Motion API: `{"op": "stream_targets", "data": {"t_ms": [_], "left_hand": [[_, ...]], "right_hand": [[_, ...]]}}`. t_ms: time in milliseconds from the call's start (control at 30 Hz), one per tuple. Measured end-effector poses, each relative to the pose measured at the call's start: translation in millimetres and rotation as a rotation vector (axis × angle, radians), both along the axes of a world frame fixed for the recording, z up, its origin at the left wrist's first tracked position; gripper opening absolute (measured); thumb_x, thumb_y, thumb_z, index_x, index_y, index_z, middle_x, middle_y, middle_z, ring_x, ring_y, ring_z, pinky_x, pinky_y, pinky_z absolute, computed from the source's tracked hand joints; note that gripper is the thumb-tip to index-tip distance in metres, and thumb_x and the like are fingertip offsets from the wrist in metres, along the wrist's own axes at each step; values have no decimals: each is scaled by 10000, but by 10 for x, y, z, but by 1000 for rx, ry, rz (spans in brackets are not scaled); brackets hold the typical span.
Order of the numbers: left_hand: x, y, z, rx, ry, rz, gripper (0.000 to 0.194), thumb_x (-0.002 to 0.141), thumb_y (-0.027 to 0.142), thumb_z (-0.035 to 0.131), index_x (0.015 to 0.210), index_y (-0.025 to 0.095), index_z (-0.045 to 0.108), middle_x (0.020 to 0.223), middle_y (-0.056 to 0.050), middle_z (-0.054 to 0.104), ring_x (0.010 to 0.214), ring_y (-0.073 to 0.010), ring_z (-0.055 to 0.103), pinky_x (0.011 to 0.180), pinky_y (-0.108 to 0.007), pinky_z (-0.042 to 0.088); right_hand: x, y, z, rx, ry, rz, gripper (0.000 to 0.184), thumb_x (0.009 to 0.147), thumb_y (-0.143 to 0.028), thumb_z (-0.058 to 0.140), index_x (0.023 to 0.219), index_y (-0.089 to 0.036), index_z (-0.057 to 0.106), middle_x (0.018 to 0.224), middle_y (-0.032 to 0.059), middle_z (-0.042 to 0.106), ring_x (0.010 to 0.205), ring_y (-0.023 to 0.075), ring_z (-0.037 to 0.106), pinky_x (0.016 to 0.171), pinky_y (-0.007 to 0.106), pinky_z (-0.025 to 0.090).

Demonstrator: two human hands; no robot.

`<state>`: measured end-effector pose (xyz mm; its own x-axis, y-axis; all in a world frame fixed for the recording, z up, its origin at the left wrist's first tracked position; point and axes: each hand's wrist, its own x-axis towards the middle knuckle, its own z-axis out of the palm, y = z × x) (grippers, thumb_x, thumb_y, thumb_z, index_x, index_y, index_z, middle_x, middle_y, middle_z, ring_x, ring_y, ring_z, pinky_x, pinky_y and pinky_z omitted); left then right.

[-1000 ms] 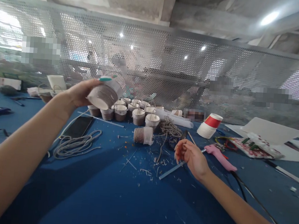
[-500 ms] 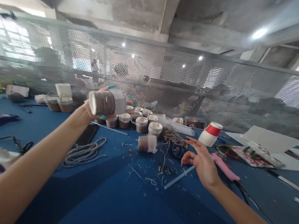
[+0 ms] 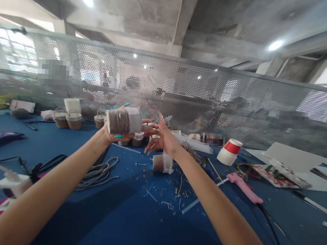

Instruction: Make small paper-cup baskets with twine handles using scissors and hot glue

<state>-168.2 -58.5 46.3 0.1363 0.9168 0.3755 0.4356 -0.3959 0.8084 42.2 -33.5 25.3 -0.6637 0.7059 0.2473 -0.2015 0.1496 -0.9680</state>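
My left hand (image 3: 112,134) is raised above the blue table (image 3: 134,225) and grips a paper cup (image 3: 124,120) half wrapped in brown twine, held on its side. My right hand (image 3: 162,137) has its fingers spread, right beside the cup's white end and close to touching it. Below the hands lies another twine-wrapped cup (image 3: 163,163) on its side, among twine scraps. Behind them stands a cluster of several finished cups (image 3: 136,138).
A stack of red and white cups (image 3: 229,151), a pink glue gun (image 3: 244,187) with its cord, a coiled rope (image 3: 98,172), a phone and a white plug (image 3: 15,185) lie on the table. A perforated metal screen (image 3: 199,91) runs along the far edge.
My right hand rose from the table near the glue stick and moved left up to the cup. My left hand turned the cup onto its side. The view tilted upward.
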Motion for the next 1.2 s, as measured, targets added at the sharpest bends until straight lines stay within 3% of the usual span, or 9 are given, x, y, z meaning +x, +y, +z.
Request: {"op": "stream_targets", "data": {"t_ms": [100,167,233,400,600,733,867,1033,1200], "left_hand": [[10,-39,41,-344,-287,-494,734,770,585,244,1305,99,369,1187,-202,559,314,7,233,286,-162,182],[4,-33,41,-394,-435,-671,792,768,628,200,1379,127,248,1258,-228,495,303,27,235,272,-143,139],[-20,-1,19,-404,-501,-736,842,749,676,192,1412,158,169,1293,-222,466,336,13,334,288,-139,186],[-152,111,-55,-374,-276,-497,886,697,583,477,1412,147,188,1258,-176,519,865,-211,600,613,-262,468],[-296,273,-199,-303,467,-182,731,607,303,657,1301,248,435,1179,-89,591,872,-194,605,692,-250,466],[-373,409,-361,-246,575,-104,772,540,255,685,1279,239,462,1299,-96,512,916,-204,596,739,-263,467],[-409,455,-428,-284,569,-108,809,513,247,680,1287,229,449,1221,-84,578,918,-226,607,727,-290,473],[-304,399,-392,-179,638,-23,774,487,230,663,1240,204,483,1239,-83,558,1070,-273,539,841,-334,436],[-253,377,-431,-265,704,7,839,469,238,645,1265,186,384,1249,-111,531,949,-255,596,744,-308,474]], "right_hand": [[-8,57,115,40,-116,-68,565,777,-714,341,813,-181,522,460,-32,483,331,87,411,322,207,332],[103,89,186,106,-189,-58,489,783,-637,454,724,-159,540,353,-100,307,284,45,258,303,171,217],[254,127,247,219,-267,-43,415,781,-536,545,663,-138,564,349,-101,304,303,34,249,325,169,213],[572,283,303,500,-415,-359,369,840,-431,478,604,-158,556,409,-45,437,374,71,415,419,195,348],[757,497,206,637,-540,-660,326,834,-392,474,609,-172,562,550,10,564,510,118,527,547,236,406],[1020,630,141,594,-641,-788,90,718,-267,619,710,-178,636,739,43,646,704,160,584,652,252,413],[1480,720,122,392,-748,-893,160,705,-309,626,797,-182,656,853,81,670,653,175,606,557,262,428],[1826,628,205,199,-767,-806,260,717,-417,626,697,-158,633,812,126,682,591,163,614,503,258,454],[1701,462,320,153,-642,-345,307,665,-464,687,725,-166,640,845,84,690,662,116,624,629,235,497]]}}
